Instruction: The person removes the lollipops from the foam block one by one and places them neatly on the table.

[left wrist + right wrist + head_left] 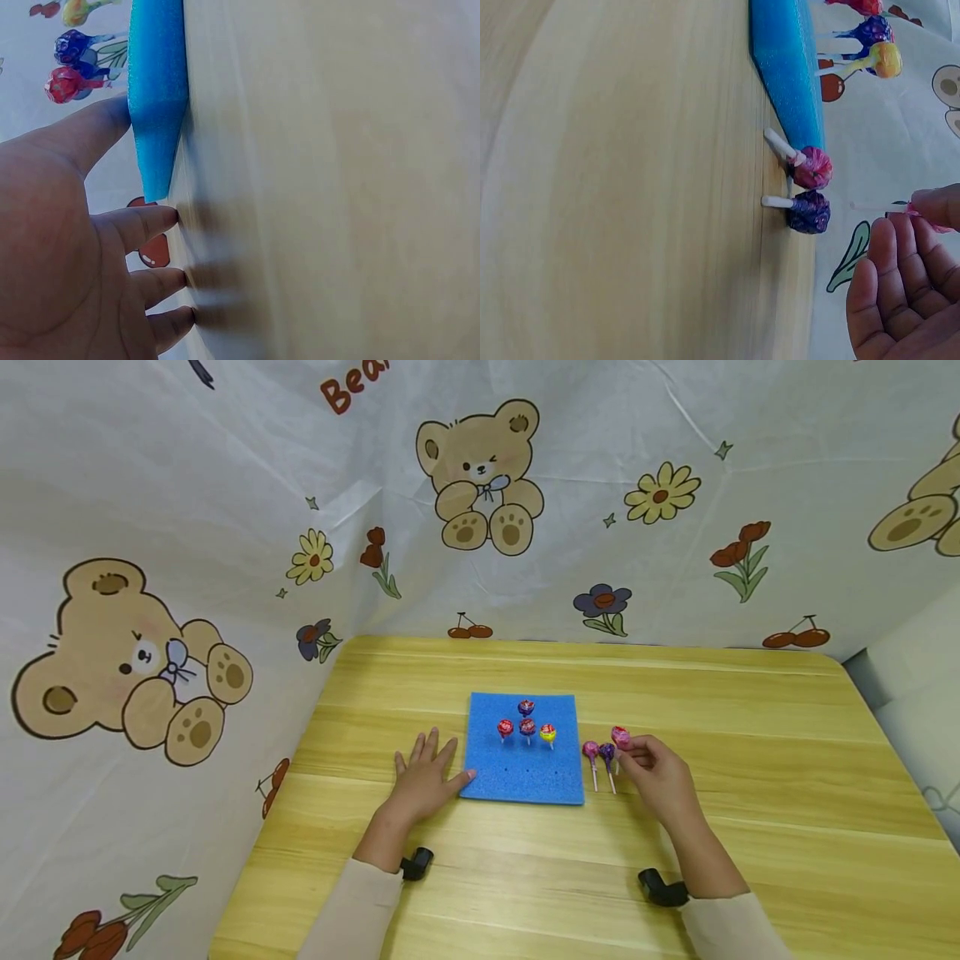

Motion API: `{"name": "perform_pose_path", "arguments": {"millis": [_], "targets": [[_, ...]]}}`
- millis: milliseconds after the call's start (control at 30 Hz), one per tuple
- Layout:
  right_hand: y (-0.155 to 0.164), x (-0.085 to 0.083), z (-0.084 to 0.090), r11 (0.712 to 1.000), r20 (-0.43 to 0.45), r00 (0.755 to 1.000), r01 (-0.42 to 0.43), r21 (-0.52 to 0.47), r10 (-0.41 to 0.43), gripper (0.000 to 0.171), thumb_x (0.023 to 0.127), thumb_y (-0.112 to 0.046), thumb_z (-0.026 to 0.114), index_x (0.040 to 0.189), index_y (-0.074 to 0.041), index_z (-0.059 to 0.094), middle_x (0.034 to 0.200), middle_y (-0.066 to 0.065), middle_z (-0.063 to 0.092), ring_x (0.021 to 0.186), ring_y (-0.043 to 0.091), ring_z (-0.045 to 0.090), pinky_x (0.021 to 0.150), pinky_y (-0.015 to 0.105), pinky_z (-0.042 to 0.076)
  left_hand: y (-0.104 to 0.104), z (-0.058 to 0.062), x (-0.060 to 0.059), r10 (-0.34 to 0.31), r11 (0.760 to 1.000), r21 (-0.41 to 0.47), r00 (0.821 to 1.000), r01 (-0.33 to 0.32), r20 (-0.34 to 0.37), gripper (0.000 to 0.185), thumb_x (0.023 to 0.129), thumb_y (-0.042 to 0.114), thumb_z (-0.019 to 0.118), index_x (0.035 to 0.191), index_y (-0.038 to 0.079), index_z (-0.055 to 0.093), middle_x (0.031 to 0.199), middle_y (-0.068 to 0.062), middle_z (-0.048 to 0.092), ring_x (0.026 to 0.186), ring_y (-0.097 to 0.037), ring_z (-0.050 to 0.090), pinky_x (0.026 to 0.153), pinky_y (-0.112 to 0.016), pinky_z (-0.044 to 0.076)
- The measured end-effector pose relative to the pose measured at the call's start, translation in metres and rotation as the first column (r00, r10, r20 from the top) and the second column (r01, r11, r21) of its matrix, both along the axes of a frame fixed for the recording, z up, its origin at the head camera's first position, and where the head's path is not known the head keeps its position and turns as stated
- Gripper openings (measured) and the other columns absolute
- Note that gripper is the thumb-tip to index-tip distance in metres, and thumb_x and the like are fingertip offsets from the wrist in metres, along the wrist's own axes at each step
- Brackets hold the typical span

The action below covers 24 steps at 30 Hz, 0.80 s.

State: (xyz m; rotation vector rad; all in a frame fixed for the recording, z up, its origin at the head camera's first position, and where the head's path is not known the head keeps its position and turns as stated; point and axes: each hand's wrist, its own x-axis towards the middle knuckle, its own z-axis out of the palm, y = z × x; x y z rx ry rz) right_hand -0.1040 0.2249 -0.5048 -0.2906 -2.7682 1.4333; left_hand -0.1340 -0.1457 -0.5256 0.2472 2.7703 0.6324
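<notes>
The pink lollipop point(620, 737), right of centre in the head view, is pinched at its head by the right hand point(660, 774), its stick clear of the worktop point(750, 710). The right wrist view shows fingertips closed round it. The left hand point(423, 777) lies flat, thumb against the blue foam pad point(525, 772), apparently steadying it. Two more lollipops point(600, 753) lie between pad and right hand.

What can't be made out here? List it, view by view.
- Head view: wrapper print on the lollipops standing in the blue foam pad is too small to read.
- Head view: the pink lollipop is partly covered by the right hand.
- Left wrist view: the table is blurred beside the left hand.
- Right wrist view: the frame edge cuts off the red lollipop.
</notes>
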Motion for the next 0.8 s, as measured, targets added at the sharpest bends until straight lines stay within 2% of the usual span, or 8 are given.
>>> {"name": "perform_pose_path", "arguments": {"millis": [333,500,800], "targets": [[0.011,0.001,-0.001,0.998,0.118,0.993,0.023,0.055,-0.03,0.033,0.1,-0.032,0.061,0.115,-0.002,0.065,0.108,0.015,0.068,0.088,0.018,0.059,0.068,0.022,0.048,-0.001,-0.004,0.0,-0.003,1.0,0.003,1.0,0.003,-0.002,0.08,0.097,0.066,0.052,0.16,0.021,0.032,0.172,-0.013,0.007,0.159,-0.038,0.001,0.116,-0.077,-0.002],[0.015,0.0,-0.005,0.998,0.187,0.982,0.012,0.07,-0.025,0.032,0.1,-0.029,0.059,0.113,-0.001,0.065,0.102,0.013,0.067,0.083,0.019,0.057,0.065,0.026,0.047,-0.001,-0.002,-0.001,-0.003,1.0,0.001,1.0,0.003,0.001,0.081,0.096,0.067,0.051,0.16,0.021,0.032,0.172,-0.013,0.006,0.159,-0.037,0.0,0.117,-0.077,-0.003],[0.021,-0.003,-0.013,0.99,0.209,0.978,-0.049,0.135,0.02,0.03,0.099,-0.026,0.059,0.108,0.001,0.066,0.093,0.013,0.068,0.081,0.021,0.057,0.066,0.028,0.044,-0.001,-0.001,0.0,-0.004,1.0,-0.002,1.0,0.004,-0.001,0.08,0.097,0.067,0.051,0.16,0.022,0.032,0.172,-0.012,0.006,0.159,-0.037,0.0,0.117,-0.076,-0.002]]}}
